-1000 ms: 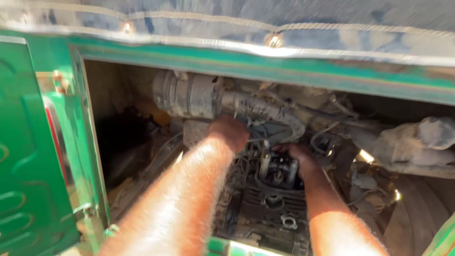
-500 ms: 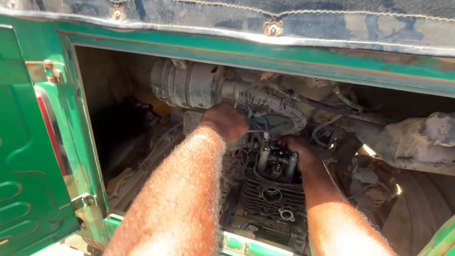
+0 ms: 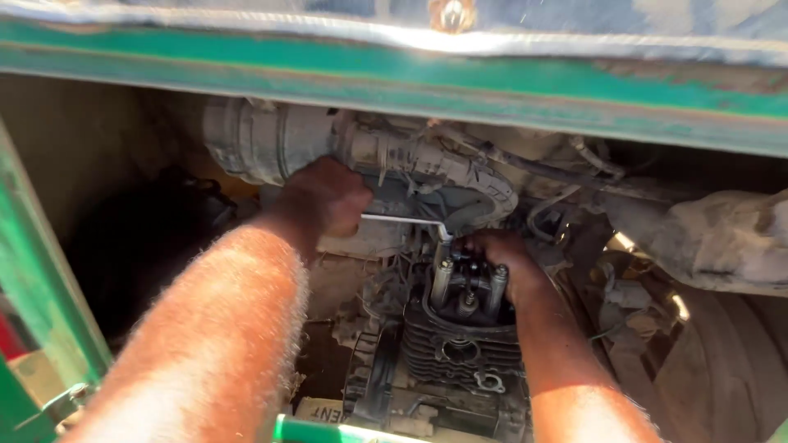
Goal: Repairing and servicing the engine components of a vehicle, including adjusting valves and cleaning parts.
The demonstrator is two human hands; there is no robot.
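Both my arms reach into a green vehicle's engine bay. My left hand is closed around the grip of a thin silver tool that runs right toward the top of the engine. My right hand rests on the open top of a small dark finned engine cylinder, fingers curled among its upright studs. What those fingers grip is hidden. A dusty grey ribbed hose curves just above both hands.
A grey cylindrical housing sits upper left, joined to the hose. The green body panel overhangs the bay. A green door edge stands at left. Dusty cables and a pale wrapped part crowd the right.
The view has moved closer into the bay. My left hand has shifted slightly left and up along the hose, with the silver tool now showing; my right hand stays on the cylinder top.
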